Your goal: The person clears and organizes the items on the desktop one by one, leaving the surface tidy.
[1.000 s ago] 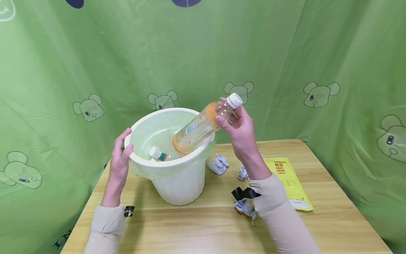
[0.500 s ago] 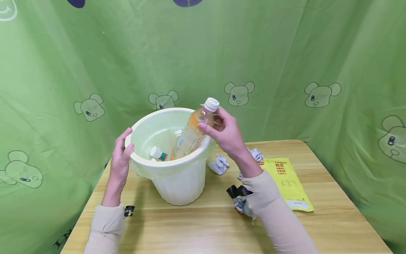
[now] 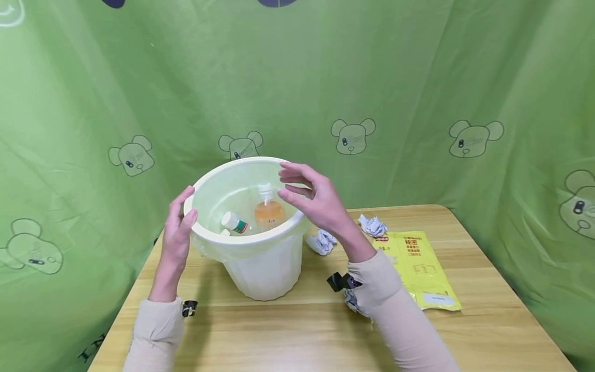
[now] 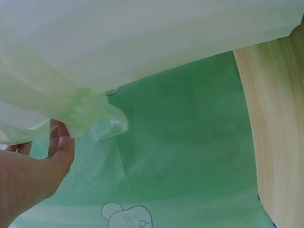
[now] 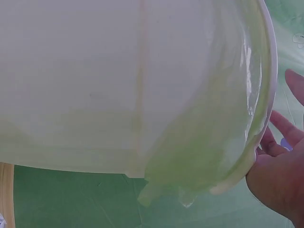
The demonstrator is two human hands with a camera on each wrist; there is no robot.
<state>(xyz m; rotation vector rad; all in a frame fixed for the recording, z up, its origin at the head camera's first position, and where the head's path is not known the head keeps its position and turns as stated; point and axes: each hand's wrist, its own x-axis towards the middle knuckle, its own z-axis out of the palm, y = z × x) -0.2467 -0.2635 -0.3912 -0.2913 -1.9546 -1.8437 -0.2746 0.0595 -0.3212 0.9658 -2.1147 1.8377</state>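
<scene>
A white trash bin, lined with a thin pale green bag, stands tilted on the table. My left hand grips its rim at the left, thumb on the near side and fingers along the outside. Inside lies a clear plastic bottle with an orange band, its cap end pointing up. Beside that bottle is another one with a white cap and green label. Above the right rim hovers my right hand, fingers spread and holding nothing. In the right wrist view its fingers appear just beyond the rim.
Crumpled paper balls lie to the right of the bin, one close beside it and another farther back. A third is partly covered by the right sleeve. A yellow packet lies flat on the wooden table.
The right hand has moved left and lowered the orange-banded bottle into the bin, then let go of it. The left hand has stayed on the rim.
</scene>
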